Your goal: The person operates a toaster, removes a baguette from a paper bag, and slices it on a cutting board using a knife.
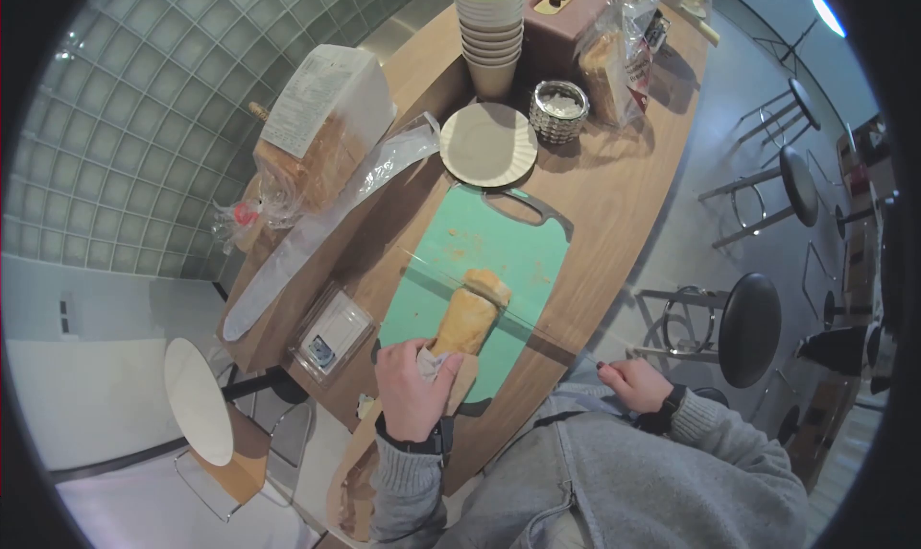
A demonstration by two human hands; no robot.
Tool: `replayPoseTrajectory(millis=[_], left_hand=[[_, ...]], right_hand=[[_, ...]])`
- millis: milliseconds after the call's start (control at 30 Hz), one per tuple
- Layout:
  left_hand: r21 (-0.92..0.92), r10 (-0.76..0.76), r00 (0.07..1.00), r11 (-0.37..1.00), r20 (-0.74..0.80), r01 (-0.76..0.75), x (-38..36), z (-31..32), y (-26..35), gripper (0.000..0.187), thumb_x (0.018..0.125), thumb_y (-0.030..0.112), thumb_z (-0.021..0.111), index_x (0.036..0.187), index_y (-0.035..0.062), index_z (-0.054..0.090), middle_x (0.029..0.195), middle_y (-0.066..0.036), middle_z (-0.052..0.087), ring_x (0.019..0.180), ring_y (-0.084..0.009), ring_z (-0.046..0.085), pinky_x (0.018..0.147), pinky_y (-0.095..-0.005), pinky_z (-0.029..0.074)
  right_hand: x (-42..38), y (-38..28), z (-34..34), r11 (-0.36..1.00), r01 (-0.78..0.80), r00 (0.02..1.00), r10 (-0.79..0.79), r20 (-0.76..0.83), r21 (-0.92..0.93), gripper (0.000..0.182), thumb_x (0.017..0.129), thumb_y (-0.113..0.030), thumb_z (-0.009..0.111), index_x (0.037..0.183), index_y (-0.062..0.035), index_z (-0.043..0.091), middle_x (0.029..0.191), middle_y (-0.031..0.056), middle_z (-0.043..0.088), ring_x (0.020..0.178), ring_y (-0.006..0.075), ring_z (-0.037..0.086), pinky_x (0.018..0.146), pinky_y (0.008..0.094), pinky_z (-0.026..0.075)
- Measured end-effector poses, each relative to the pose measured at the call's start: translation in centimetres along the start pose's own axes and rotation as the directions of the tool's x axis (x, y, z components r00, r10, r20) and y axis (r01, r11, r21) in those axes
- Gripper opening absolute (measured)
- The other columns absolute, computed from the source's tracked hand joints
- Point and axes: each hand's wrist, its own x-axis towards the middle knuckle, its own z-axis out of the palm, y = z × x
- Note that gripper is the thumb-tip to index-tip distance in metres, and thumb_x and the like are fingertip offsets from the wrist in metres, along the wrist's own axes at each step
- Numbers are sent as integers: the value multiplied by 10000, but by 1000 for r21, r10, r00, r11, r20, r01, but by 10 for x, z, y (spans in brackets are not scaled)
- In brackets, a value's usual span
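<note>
A yellow-brown roll [465, 321] lies lengthwise on the green cutting board [436, 247], its lower end in brown paper. My left hand [414, 388] is closed round that wrapped end. In my right hand [637, 384], beyond the board's right edge, is the handle of a long thin knife [537, 331]. The blade reaches across the roll near its far end, where a cut shows and a short end piece sits against the rest. Crumbs are scattered on the board above the roll.
Past the board are a paper plate [488, 145], stacked paper cups [490, 31], a metallic container [558, 112] and a pink appliance [554, 16]. Bagged bread [312, 151], a long plastic sleeve [317, 232] and a clear box [332, 334] lie left. Stools [751, 330] stand right.
</note>
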Motion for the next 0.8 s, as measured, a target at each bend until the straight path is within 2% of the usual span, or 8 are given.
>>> replayPoseTrajectory(millis=[67,133,200,300,400,500,700,800], left_hand=[[133,58,986,990,-159,-37,-8,5,3,584,776,570,671,1048,58,598,1033,-114,597,976,-300,533,807,-446,432],[220,110,973,973,-204,-64,-18,8,10,684,704,596,715,1111,64,575,1097,-125,580,1008,-312,537,827,-467,437],[296,166,964,950,-207,-100,-27,12,16,831,608,619,777,1184,70,538,1142,-142,555,1029,-330,535,838,-489,444],[428,206,968,895,-140,-129,-35,22,16,958,620,716,704,1282,57,489,1187,-146,543,1078,-326,530,869,-482,439],[435,207,966,892,-155,-122,-33,28,9,805,687,534,770,1287,72,497,1139,-138,554,1031,-316,545,810,-467,456],[376,186,976,917,-112,-131,-27,21,6,699,679,350,802,1246,73,502,1096,-151,572,979,-320,545,783,-454,464],[72,-171,981,984,90,165,-11,-4,18,636,714,290,798,1244,56,536,1125,-129,614,1007,-276,592,823,-404,495],[6,-299,941,953,157,302,-6,-9,19,626,728,318,792,1237,50,544,1041,-119,649,919,-239,620,762,-365,500]], right_hand=[[1,0,3,1000,-28,999,28,30,12,553,1007,-480,329,611,-98,384,526,41,360,469,192,322,503,382,246],[1,0,4,999,-30,999,28,38,41,556,1007,-480,329,608,-96,379,520,44,348,466,201,325,505,387,248],[1,1,5,996,-27,999,24,34,83,558,1007,-479,328,604,-96,372,512,47,327,458,212,323,506,391,245],[1,1,3,987,-10,999,2,53,161,546,1012,-456,334,603,-97,377,508,37,331,447,194,313,497,377,247],[3,8,1,965,-52,985,7,171,257,559,1009,-486,332,600,-106,320,528,29,266,472,171,265,506,373,215],[4,16,2,937,-30,974,-51,222,349,557,1011,-484,334,589,-122,312,529,8,249,475,145,232,499,351,208],[-2,20,0,922,76,978,-144,152,379,569,1007,-502,322,586,-120,307,529,10,251,468,153,242,495,350,215],[-3,24,2,941,106,980,-154,127,322,584,1000,-517,320,592,-102,363,517,48,327,453,204,318,488,376,259]])
